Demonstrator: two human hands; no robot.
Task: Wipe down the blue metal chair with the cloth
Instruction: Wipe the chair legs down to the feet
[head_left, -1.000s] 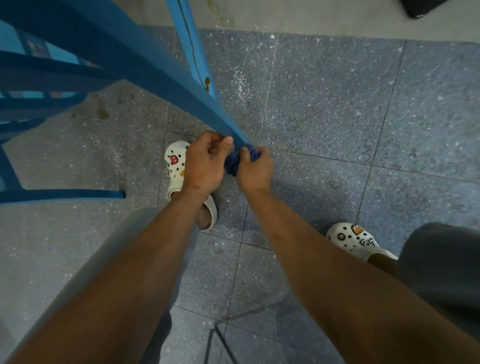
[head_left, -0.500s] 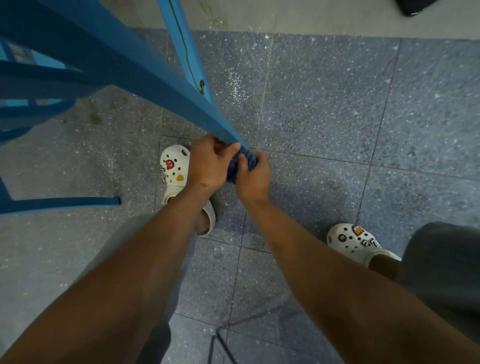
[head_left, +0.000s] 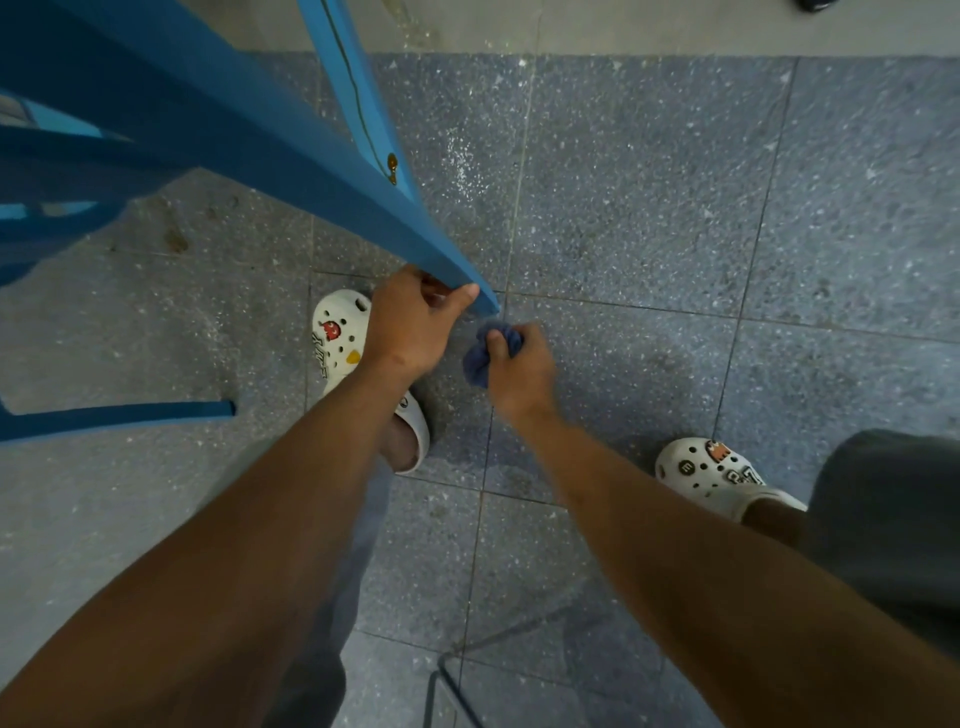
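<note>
While the left hand (head_left: 415, 325) clamps its grip around the lower end of one slanted leg of the blue-painted metal chair (head_left: 249, 150), thumb on the near face and fingers curled behind it, the right hand (head_left: 517, 371) grasps the bunched dark-blue cloth (head_left: 480, 358) in a closed fist just below and beside the leg's tip, apart from the metal. The chair is tipped, so that this leg end hangs over the speckled grey tiled floor (head_left: 675, 208), close to a white clog with small charms (head_left: 340, 338) on the person's left foot; a second white clog (head_left: 711, 475) stands well apart to the right. To wipe well from here, I judge that the left hand should keep the leg steady while the cloth is refolded to a fresher face, wrapped around all sides of the leg, and drawn along it in one firm stroke, giving the end cap and edges a turn as well. Compared with half a second ago, the cloth has come off the leg: then it was pressed around the tip with both hands together, whereas now the right hand has dropped away and the bare tip shows.
</note>
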